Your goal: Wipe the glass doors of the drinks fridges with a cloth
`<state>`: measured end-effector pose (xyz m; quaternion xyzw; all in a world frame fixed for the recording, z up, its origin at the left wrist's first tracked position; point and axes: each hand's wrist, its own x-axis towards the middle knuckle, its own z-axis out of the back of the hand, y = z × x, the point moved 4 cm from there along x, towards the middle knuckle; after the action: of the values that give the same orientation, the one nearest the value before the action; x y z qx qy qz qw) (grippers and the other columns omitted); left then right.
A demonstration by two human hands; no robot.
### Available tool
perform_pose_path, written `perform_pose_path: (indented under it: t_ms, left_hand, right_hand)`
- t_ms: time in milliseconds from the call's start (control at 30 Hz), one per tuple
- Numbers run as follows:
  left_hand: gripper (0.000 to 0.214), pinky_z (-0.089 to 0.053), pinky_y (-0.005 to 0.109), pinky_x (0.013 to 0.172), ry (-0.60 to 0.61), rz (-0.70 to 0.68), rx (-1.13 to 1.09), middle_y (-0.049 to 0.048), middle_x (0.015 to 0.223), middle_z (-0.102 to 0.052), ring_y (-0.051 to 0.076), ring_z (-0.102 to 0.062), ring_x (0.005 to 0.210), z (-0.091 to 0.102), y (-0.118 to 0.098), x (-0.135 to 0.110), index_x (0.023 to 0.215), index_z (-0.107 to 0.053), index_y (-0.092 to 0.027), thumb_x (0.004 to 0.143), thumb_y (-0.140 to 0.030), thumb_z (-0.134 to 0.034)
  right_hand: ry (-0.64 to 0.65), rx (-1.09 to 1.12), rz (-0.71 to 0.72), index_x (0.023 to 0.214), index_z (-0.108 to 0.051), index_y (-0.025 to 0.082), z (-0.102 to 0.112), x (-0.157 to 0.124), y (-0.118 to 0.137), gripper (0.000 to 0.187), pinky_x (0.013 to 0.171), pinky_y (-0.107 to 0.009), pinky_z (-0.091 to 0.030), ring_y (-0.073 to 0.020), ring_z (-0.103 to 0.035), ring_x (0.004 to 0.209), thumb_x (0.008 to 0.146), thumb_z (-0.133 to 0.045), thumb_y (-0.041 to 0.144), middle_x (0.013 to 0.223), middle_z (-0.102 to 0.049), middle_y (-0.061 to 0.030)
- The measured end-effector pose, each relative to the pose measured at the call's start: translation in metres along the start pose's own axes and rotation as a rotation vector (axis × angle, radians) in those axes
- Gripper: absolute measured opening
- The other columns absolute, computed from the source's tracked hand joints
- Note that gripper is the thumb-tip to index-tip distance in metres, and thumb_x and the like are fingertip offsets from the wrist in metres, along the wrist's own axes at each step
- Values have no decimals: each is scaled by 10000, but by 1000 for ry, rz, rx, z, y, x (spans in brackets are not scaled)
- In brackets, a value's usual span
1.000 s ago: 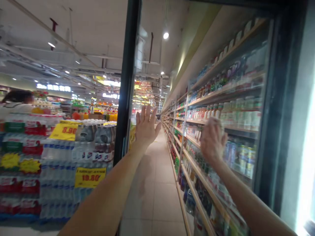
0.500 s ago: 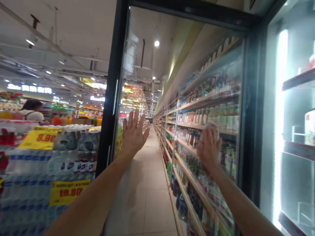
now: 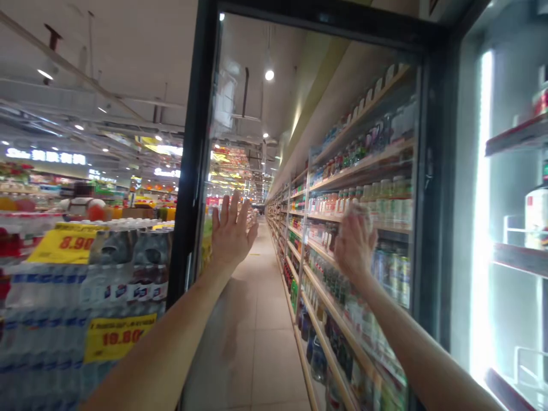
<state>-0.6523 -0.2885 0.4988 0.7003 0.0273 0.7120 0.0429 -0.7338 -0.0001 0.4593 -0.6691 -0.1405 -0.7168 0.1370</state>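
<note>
A glass door (image 3: 252, 274) with a black frame stands swung open before me. Flat against its pane, on the left, rests my left hand (image 3: 233, 234), its fingers spread and nothing in it. My right hand (image 3: 353, 248) is at the right part of the glass, smeared by motion, with its fingers close together. Under and beside those fingers shows what looks like a pale crumpled cloth (image 3: 362, 214); blur and the hand hide most of it.
To the right is a lit cooler interior with shelves (image 3: 520, 260) and a few bottles (image 3: 537, 214). Stacked packs of bottled water (image 3: 43, 285) with yellow price signs (image 3: 117, 337) stand at left. Bottle-lined shelves (image 3: 325, 251) and an aisle floor (image 3: 274, 354) show in the glass. A person (image 3: 81, 202) is far left.
My right hand has slid a little left and slightly up across the glass. My left hand keeps its place on the pane. The distant person has shifted right.
</note>
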Motion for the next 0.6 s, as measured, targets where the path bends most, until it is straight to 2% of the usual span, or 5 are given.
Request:
perform_pose_path:
  t_ms: [133, 200, 367, 433, 600]
  left_hand:
    - [564, -153, 513, 1121, 2, 12, 3, 139, 1493, -267, 291, -167, 1405, 2, -4, 0, 1385, -365, -164, 879, -406, -424]
    - [568, -155, 512, 1120, -13, 12, 12, 139, 1492, -269, 293, -169, 1404, 3, -5, 2, 1386, -364, -166, 877, -410, -433]
    - [550, -162, 517, 1117, -6, 9, 16, 143, 1492, -265, 290, -157, 1408, 4, -5, 0, 1382, -367, -157, 889, -396, -419]
    - [543, -169, 512, 1117, 12, -2, 12, 142, 1494, -261, 284, -149, 1410, 6, -4, -11, 1387, -358, -154, 895, -380, -407]
    - [540, -184, 471, 1122, 58, -77, 51, 127, 1486, -287, 250, -144, 1414, 15, 0, -55, 1412, -312, -172, 900, -320, -399]
  right_hand:
    - [-119, -45, -520, 1411, -326, 103, 16, -8, -101, 585, 989, -674, -252, -363, -273, 1347, 872, -300, 331, 1455, -314, -215]
    - [-107, -34, -448, 1424, -302, 110, 13, -17, -81, 586, 1006, -668, -240, -360, -251, 1360, 880, -295, 327, 1459, -311, -208]
    - [39, 102, 341, 1379, -395, 223, -7, -45, 89, 501, 1134, -501, -117, -227, -261, 1373, 881, -370, 272, 1394, -461, -71]
    - [69, 154, 504, 1332, -454, 247, -8, -53, 118, 464, 1149, -460, -84, -197, -272, 1366, 872, -411, 277, 1376, -486, -35]
    - [-18, 32, 54, 1387, -380, 191, 1, -40, 22, 512, 1093, -551, -171, -261, -276, 1364, 889, -348, 302, 1409, -428, -122]
